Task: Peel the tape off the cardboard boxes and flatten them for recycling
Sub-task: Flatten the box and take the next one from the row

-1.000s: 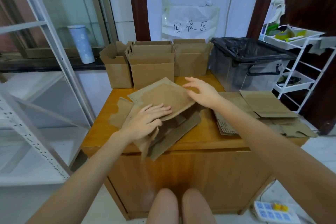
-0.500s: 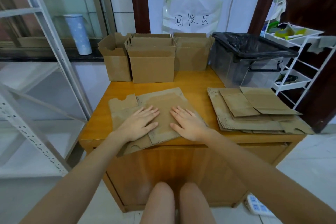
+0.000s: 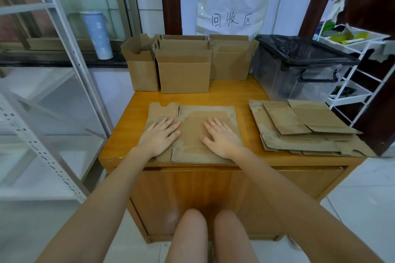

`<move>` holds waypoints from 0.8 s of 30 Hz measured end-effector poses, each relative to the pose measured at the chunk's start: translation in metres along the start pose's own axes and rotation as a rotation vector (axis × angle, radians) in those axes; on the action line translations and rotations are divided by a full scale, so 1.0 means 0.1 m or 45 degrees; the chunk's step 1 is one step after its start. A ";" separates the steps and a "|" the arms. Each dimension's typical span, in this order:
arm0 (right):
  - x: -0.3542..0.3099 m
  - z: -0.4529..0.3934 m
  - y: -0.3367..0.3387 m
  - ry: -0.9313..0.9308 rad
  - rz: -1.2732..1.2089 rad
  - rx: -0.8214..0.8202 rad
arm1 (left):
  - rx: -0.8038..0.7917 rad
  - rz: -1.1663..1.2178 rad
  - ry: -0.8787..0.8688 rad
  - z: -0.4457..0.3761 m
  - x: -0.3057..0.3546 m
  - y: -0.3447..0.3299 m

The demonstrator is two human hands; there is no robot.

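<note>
A wooden table (image 3: 226, 96) with a shiny orange-brown top holds everything. A flat box (image 3: 192, 134) lies at its front edge. A pile of flat cardboard (image 3: 299, 128) lies on the right side. Three open boxes (image 3: 183, 66) stand in a row at the back. A clear bin (image 3: 299, 72) with a black bag stands at the back right corner.

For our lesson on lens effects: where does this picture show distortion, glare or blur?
Head view: wide-angle bending bows the shelf frame at left; soft glare sits on the table behind the flattened box; the bottle looks blurred; the hands cast only faint shadows.
</note>
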State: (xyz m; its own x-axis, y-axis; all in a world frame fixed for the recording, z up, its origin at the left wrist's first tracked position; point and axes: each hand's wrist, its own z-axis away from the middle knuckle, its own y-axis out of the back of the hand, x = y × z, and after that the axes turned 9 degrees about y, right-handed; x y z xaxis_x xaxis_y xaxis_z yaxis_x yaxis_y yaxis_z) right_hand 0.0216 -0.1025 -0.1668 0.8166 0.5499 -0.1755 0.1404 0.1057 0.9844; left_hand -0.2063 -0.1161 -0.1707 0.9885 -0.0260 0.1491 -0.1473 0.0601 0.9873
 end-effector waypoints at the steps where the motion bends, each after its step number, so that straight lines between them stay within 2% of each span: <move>1: 0.05 0.02 0.00 -0.069 -0.001 0.023 | 0.030 -0.009 0.095 0.00 -0.03 -0.01; 4: 0.14 0.11 0.01 -0.282 -0.011 0.066 | 0.072 -0.011 0.364 0.05 -0.13 -0.02; 7: 0.07 0.17 0.04 -0.495 -0.045 0.115 | 0.181 -0.004 0.519 0.16 -0.14 0.01; 11: -0.04 0.18 0.14 -0.541 -0.004 0.161 | 0.330 -0.109 0.524 0.23 -0.03 0.06; 14: -0.11 0.19 0.25 -0.542 -0.185 0.190 | 0.368 0.295 0.597 0.26 0.01 0.12; 16: -0.18 0.23 0.36 -0.542 -0.209 0.286 | 0.384 0.561 0.648 0.29 0.06 0.23; 20: -0.16 0.33 0.79 -0.568 -0.047 0.490 | 0.469 0.647 0.616 0.20 0.27 0.56; 24: 0.25 0.57 1.27 -0.633 0.085 0.591 | 0.470 0.698 0.524 -0.02 0.88 0.81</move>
State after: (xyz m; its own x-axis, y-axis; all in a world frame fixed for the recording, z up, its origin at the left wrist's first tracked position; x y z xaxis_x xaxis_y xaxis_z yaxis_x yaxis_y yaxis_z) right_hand 0.0913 -0.1227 -0.0454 0.9764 0.0855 -0.1982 0.2156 -0.3423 0.9145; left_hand -0.1308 -0.1112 -0.0774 0.6937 0.2885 0.6599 -0.5493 -0.3807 0.7439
